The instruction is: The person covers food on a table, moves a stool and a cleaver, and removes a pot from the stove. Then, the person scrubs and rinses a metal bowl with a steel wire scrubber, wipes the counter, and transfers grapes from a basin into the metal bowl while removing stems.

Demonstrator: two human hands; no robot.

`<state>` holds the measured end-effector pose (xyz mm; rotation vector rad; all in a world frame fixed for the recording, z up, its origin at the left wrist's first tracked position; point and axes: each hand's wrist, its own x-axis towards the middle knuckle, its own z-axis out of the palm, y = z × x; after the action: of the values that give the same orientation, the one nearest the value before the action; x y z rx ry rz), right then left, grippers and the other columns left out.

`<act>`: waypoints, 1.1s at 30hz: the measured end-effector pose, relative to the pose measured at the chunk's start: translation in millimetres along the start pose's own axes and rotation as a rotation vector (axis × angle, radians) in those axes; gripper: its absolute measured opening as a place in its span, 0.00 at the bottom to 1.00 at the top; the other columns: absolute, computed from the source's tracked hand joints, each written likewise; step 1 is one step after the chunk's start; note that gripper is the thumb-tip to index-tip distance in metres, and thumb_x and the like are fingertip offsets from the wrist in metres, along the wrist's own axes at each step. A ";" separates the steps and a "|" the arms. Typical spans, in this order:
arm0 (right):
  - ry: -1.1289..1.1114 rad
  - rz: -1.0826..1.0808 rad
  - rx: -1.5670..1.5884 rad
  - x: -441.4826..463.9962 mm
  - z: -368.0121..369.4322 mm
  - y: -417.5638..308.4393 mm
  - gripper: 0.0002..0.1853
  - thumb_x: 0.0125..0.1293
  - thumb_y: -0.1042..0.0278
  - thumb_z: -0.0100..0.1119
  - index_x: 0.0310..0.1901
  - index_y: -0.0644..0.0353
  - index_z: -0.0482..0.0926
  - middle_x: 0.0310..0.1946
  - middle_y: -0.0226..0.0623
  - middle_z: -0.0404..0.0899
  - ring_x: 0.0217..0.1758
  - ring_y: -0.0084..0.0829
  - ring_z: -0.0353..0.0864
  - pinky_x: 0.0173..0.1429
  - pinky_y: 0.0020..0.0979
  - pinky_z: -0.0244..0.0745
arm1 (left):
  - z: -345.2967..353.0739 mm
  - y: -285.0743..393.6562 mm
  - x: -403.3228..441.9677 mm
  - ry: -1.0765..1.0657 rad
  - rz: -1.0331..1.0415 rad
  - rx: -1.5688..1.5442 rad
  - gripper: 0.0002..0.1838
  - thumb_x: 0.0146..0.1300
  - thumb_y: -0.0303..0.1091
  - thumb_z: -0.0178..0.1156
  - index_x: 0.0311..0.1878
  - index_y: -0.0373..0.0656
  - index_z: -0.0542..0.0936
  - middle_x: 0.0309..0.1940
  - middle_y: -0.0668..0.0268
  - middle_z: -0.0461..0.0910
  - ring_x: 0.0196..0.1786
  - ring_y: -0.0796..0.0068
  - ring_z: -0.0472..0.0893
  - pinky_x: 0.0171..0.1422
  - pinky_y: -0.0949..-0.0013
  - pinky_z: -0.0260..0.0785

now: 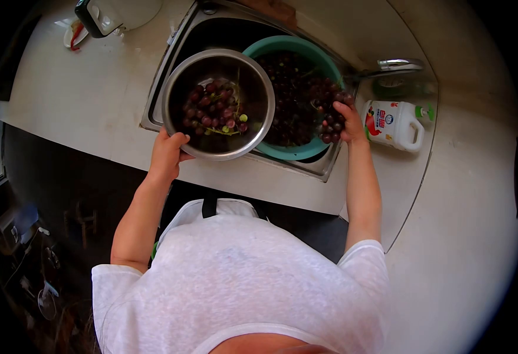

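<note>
My left hand (168,154) grips the near-left rim of a steel bowl (219,154), thumb over the edge. Inside the bowl lies a bunch of red grapes (210,106) with green stems. Over the right side of a teal basin (297,154), my right hand (349,122) is closed around a bunch of dark grapes (331,125). More dark grapes (286,88) fill the basin, which sits in the sink (324,171). The steel bowl overlaps the basin's left side and hides part of it.
A chrome faucet (400,64) stands at the sink's right. Beside it is a white detergent jug (395,125) with a green cap. At the upper left of the counter (88,100) are a pitcher (126,13) and a small white dish (75,35) with something red.
</note>
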<state>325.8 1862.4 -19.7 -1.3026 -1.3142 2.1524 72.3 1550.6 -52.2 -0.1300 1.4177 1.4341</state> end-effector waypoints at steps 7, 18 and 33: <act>-0.180 -0.121 -0.105 -47.4 52.7 -55.1 0.25 0.54 0.66 0.54 0.55 0.58 0.64 0.46 0.44 0.71 0.41 0.34 0.75 0.31 0.30 0.76 | -0.9 6.0 4.5 -0.060 0.015 -0.016 0.23 0.49 0.25 0.48 0.53 0.38 0.64 0.41 0.58 0.73 0.39 0.67 0.78 0.36 0.64 0.77; -0.417 -0.182 -0.357 -38.3 187.9 -33.1 0.27 0.46 0.71 0.63 0.51 0.60 0.67 0.45 0.38 0.72 0.44 0.28 0.74 0.44 0.29 0.74 | -6.0 7.3 6.6 -0.160 -0.031 -0.029 0.26 0.47 0.24 0.48 0.54 0.41 0.64 0.43 0.58 0.72 0.44 0.64 0.75 0.37 0.60 0.76; 0.012 -0.359 -0.610 -23.2 72.3 6.4 0.24 0.50 0.67 0.64 0.51 0.60 0.71 0.53 0.41 0.69 0.55 0.30 0.69 0.56 0.29 0.66 | -24.6 -1.7 3.8 0.082 0.014 -0.120 0.18 0.50 0.23 0.48 0.47 0.37 0.65 0.36 0.59 0.74 0.34 0.66 0.79 0.31 0.64 0.79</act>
<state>280.4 1804.3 -0.2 -1.1403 -2.1136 1.5519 58.0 1533.4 -62.9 -0.2587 1.4009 1.5405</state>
